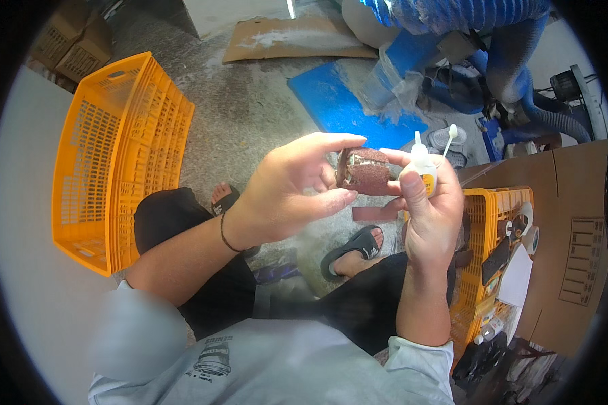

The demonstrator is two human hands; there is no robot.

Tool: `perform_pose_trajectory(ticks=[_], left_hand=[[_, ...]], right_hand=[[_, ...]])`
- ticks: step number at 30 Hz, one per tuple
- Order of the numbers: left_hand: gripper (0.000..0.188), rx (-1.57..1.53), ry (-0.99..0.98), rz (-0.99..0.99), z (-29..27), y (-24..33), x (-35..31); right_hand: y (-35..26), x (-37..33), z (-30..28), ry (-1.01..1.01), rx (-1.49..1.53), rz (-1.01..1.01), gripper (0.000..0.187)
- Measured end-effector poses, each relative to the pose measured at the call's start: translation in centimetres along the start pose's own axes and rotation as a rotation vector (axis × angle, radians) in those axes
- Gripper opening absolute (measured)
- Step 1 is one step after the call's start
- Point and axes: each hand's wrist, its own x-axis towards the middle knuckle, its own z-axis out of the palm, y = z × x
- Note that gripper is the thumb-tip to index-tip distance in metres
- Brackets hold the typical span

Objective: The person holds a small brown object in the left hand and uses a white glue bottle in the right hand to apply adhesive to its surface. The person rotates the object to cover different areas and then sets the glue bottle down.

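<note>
Out in front of my lap, between both hands, is a reddish-brown, rough-surfaced piece [370,179], curved round with an opening along its upper side. My left hand [300,179] pinches its left end, index finger along the top edge and thumb at the lower edge, with a dark band [227,234] round the wrist. My right hand [431,202] has its fingertips at the piece's right end and also grips a small white bottle [423,165], nozzle up, against the palm side near my thumb. Beside the nozzle a thin white stick with a rounded end [452,131] stands up; I cannot tell which fingers keep it there. Just below the piece shows a flat reddish-brown strip [373,214]; whether it is touching my right hand is unclear. Under all this are my sandalled feet on the grey floor [230,108]. To my left stand nested orange crates [145,152]; to my right, another orange crate [477,233] carries rolls of tape [530,239] and a white sheet [515,278]. Farther ahead lies a blue panel [338,101].
</note>
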Motion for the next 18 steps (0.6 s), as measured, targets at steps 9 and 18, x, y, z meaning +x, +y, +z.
perform_pose_trajectory(ticks=[9, 18], left_hand=[[0.066, -0.366, 0.011, -0.071, -0.9, 0.4, 0.5], [0.046, -0.311, 0.149, -0.137, -2.0, 1.6, 0.6]], right_hand=[[-0.2, -1.1, -0.1, -0.074, -0.085, -0.188, 0.035], [0.0, -2.7, 0.1, -0.145, -0.534, -0.465, 0.032]])
